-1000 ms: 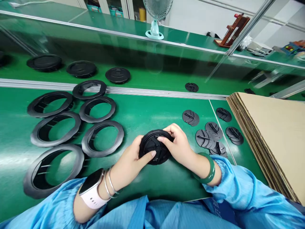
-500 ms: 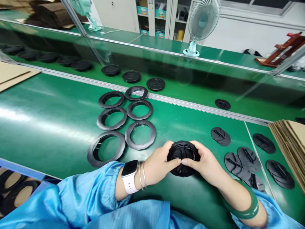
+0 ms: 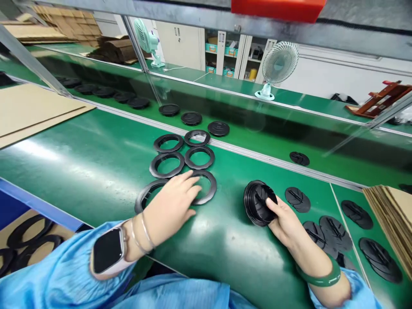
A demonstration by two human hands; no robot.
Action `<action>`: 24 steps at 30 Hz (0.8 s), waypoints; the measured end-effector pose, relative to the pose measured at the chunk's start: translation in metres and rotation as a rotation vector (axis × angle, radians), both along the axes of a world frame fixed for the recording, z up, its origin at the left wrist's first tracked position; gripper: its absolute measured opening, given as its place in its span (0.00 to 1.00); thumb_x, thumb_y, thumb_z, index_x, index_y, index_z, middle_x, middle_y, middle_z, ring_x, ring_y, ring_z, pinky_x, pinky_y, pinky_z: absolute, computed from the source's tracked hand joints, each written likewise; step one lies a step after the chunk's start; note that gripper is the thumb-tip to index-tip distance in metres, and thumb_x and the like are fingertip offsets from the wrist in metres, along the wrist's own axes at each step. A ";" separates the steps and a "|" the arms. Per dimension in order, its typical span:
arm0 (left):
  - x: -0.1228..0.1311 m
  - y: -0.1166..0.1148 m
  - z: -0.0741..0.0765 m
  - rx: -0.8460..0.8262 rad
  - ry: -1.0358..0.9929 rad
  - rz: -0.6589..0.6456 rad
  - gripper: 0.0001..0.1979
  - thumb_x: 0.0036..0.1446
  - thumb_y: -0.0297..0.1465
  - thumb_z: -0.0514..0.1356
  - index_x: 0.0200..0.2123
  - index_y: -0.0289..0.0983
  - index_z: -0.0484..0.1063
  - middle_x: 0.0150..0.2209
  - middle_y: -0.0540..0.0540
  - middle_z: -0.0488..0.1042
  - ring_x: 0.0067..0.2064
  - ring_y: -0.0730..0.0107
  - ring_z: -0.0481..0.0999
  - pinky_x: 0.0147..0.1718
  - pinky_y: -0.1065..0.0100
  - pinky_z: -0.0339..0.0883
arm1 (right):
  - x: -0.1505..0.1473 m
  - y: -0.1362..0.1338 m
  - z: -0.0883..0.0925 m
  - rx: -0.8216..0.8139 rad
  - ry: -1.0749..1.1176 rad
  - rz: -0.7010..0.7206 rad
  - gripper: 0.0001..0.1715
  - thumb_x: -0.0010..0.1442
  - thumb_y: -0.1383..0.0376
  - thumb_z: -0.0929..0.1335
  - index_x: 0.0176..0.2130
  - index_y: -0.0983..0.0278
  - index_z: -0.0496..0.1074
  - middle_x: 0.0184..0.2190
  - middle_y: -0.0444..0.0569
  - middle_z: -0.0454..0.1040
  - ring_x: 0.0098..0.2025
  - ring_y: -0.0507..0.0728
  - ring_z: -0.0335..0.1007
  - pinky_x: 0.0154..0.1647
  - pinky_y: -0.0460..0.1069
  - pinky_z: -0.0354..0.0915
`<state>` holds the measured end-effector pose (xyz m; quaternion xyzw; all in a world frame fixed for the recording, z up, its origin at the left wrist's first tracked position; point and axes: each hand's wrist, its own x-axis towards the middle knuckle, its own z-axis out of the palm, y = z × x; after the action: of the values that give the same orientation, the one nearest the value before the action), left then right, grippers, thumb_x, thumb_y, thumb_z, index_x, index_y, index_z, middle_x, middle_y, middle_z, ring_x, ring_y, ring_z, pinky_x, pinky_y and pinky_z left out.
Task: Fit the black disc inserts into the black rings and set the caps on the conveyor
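Observation:
My right hand [image 3: 283,219] grips a round black plastic part [image 3: 252,201], a ring with a ribbed disc set inside it, tilted just above the green bench. The thumb presses on the inner disc. My left hand [image 3: 175,201] is empty, its fingers spread over the near black rings. The fingertips overlap the edge of one black ring [image 3: 210,191]; whether they touch it I cannot tell. Another ring [image 3: 140,201] is partly hidden behind that hand. More rings [image 3: 167,165] lie in two columns farther back.
Ribbed black discs [image 3: 298,199] lie at the right, near stacked cardboard [image 3: 386,214]. Finished-looking round lids [image 3: 219,128] line the far side of the metal rail [image 3: 251,152]. Flat cardboard [image 3: 38,107] rests at the left. A box with black rings [image 3: 28,231] sits below the bench's left edge.
My left hand has let go of the round part and moved left to the rings. My right hand keeps the part, now tilted. The view has shifted.

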<state>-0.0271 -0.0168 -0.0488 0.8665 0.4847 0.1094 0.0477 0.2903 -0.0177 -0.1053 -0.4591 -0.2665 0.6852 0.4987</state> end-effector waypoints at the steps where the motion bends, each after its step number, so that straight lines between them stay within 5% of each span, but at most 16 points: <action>1: -0.009 0.000 0.000 0.028 0.085 0.013 0.18 0.49 0.19 0.66 0.45 0.32 0.76 0.60 0.31 0.71 0.68 0.34 0.57 0.66 0.38 0.50 | 0.001 0.002 -0.001 -0.020 0.048 -0.016 0.23 0.50 0.55 0.79 0.43 0.61 0.77 0.44 0.50 0.81 0.46 0.61 0.77 0.51 0.56 0.73; 5: -0.007 -0.010 0.018 -0.087 0.045 -0.012 0.15 0.59 0.19 0.54 0.42 0.37 0.77 0.58 0.38 0.75 0.63 0.42 0.68 0.62 0.40 0.58 | 0.004 0.007 -0.007 -0.079 0.213 -0.080 0.17 0.55 0.57 0.76 0.44 0.62 0.78 0.43 0.51 0.81 0.50 0.63 0.77 0.53 0.57 0.74; 9: 0.034 -0.024 0.036 -0.651 -0.314 -0.173 0.10 0.67 0.33 0.52 0.45 0.44 0.72 0.47 0.48 0.79 0.47 0.61 0.78 0.49 0.59 0.71 | 0.006 0.009 -0.010 -0.016 0.281 -0.140 0.13 0.58 0.60 0.72 0.43 0.63 0.78 0.44 0.51 0.81 0.50 0.62 0.77 0.52 0.58 0.74; 11: 0.056 -0.024 0.025 -1.047 -0.491 -0.220 0.11 0.66 0.40 0.53 0.43 0.42 0.70 0.42 0.48 0.80 0.43 0.63 0.79 0.44 0.63 0.72 | 0.006 0.012 -0.005 0.032 0.230 -0.165 0.14 0.58 0.61 0.72 0.43 0.63 0.78 0.45 0.51 0.81 0.50 0.62 0.77 0.51 0.58 0.74; 14: 0.080 -0.017 -0.014 -1.491 -0.786 -0.203 0.22 0.60 0.51 0.58 0.44 0.39 0.64 0.42 0.43 0.80 0.41 0.62 0.80 0.40 0.64 0.73 | 0.006 0.030 0.012 0.159 -0.009 -0.141 0.16 0.59 0.58 0.72 0.45 0.64 0.76 0.46 0.53 0.80 0.49 0.63 0.77 0.49 0.58 0.75; 19: 0.088 -0.004 -0.062 -1.487 -0.999 -0.177 0.27 0.56 0.53 0.62 0.46 0.38 0.61 0.41 0.42 0.80 0.40 0.63 0.80 0.37 0.64 0.72 | -0.006 0.113 0.053 0.722 -0.882 -0.076 0.18 0.64 0.64 0.69 0.54 0.62 0.72 0.54 0.52 0.76 0.55 0.61 0.72 0.61 0.59 0.66; 24: 0.082 0.001 -0.083 -1.481 -1.068 -0.122 0.37 0.41 0.41 0.74 0.50 0.39 0.60 0.40 0.45 0.79 0.37 0.64 0.79 0.34 0.66 0.68 | -0.031 0.206 0.046 0.852 -1.141 -0.056 0.15 0.63 0.68 0.71 0.51 0.64 0.74 0.58 0.52 0.71 0.65 0.64 0.60 0.68 0.65 0.54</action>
<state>0.0551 -0.0158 -0.1320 0.4727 0.2977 0.1540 0.8150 0.2595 0.1885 -0.0593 -0.5180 -0.7187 0.1610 0.4350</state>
